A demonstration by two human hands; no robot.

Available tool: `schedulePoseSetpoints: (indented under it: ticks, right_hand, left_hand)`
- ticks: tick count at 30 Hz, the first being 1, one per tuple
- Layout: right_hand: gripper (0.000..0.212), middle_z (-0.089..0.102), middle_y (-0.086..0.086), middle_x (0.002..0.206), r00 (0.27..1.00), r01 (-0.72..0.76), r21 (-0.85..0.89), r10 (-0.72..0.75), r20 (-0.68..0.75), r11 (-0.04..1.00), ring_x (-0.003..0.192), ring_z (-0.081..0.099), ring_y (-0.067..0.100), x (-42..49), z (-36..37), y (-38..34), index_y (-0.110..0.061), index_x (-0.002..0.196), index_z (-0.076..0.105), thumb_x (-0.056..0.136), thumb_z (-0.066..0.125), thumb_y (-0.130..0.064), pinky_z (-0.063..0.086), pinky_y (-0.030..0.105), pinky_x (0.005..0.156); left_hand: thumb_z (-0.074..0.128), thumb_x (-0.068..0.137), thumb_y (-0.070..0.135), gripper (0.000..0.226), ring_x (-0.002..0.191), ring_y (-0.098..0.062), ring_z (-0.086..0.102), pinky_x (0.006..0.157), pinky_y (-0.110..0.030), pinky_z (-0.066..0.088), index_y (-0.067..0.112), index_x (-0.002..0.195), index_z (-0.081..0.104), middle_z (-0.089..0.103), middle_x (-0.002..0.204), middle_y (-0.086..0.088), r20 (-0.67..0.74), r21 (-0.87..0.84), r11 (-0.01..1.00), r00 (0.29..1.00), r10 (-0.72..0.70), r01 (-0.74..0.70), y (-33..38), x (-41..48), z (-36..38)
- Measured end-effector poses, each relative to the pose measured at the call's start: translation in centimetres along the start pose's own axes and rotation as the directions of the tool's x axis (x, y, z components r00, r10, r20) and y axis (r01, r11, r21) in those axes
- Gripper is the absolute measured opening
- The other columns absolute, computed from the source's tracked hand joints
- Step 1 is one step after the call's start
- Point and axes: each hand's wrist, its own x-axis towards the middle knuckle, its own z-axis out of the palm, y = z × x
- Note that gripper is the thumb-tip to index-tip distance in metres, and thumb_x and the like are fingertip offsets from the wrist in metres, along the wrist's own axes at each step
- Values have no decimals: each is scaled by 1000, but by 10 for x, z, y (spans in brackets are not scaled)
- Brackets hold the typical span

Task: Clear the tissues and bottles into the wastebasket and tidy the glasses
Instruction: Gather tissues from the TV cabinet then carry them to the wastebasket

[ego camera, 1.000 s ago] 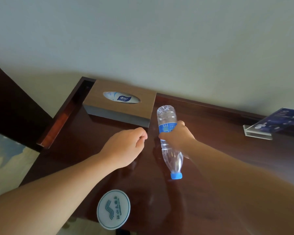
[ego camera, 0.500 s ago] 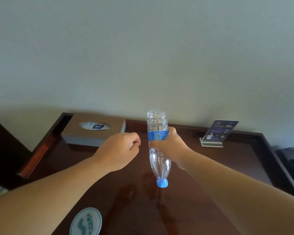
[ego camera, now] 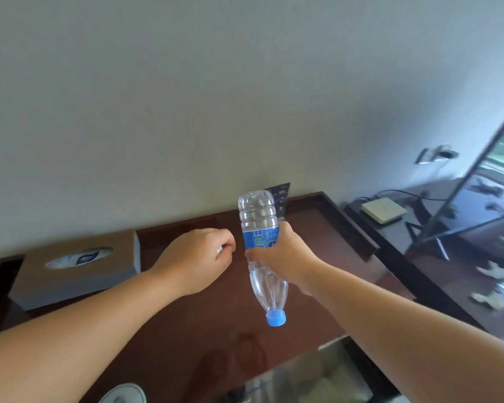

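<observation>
Fingers (ego camera: 255, 255) of the right hand (ego camera: 285, 257) wrap the label of the clear plastic water bottle (ego camera: 258, 216), blue cap down, above the dark wooden table (ego camera: 317, 228), likely bound for the wastebasket. At its nine o'clock, the left hand (ego camera: 195, 257) is curled, seemingly pinching a white tissue scrap (ego camera: 218, 251).

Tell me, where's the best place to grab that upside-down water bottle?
Grip the bottle round its blue-labelled middle, coming from the right, as the right hand does. It's cap-down, and the neck below tapers, so a grip might slip there.
</observation>
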Motion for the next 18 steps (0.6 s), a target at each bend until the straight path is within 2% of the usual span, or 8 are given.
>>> schedulePoseSetpoints:
  ticks: [5, 10, 14, 18]
  right_hand:
    - [54, 60, -6, 97, 990, -91, 1, 90, -105, 996, 80, 62, 9, -54, -32, 32, -25, 116, 41, 76, 77, -35, 50, 25, 60]
    - [57, 61, -4, 101, 954, -167, 22, 167, -250, 986, 85, 64, 13, -97, -81, 69, -24, 117, 42, 74, 77, -38, 56, 32, 72]
    - [53, 62, -4, 97, 920, -188, 91, 208, -331, 978, 83, 64, 12, -129, -127, 102, -25, 113, 44, 74, 78, -37, 55, 30, 70]
    - [52, 61, -6, 94, 887, -213, 124, 245, -392, 969, 79, 62, 9, -163, -176, 140, -25, 112, 44, 74, 77, -37, 51, 27, 65]
  left_hand:
    - [48, 91, 24, 16, 83, -13, 58, 73, -32, 47, 27, 91, 63, 64, 89, 11, 81, -32, 992, 989, 124, -122, 45, -2, 25]
    - [49, 91, 25, 16, 84, -9, 58, 74, -32, 48, 27, 92, 65, 65, 90, 12, 109, -91, 957, 953, 284, -275, 109, 4, 50]
    - [50, 89, 26, 14, 80, -11, 60, 73, -37, 50, 27, 88, 64, 65, 85, 10, 115, -129, 918, 913, 390, -376, 161, 12, 70]
    - [42, 83, 35, 21, 77, -12, 60, 71, -37, 50, 28, 84, 62, 64, 81, 10, 120, -137, 886, 881, 458, -442, 222, 22, 96]
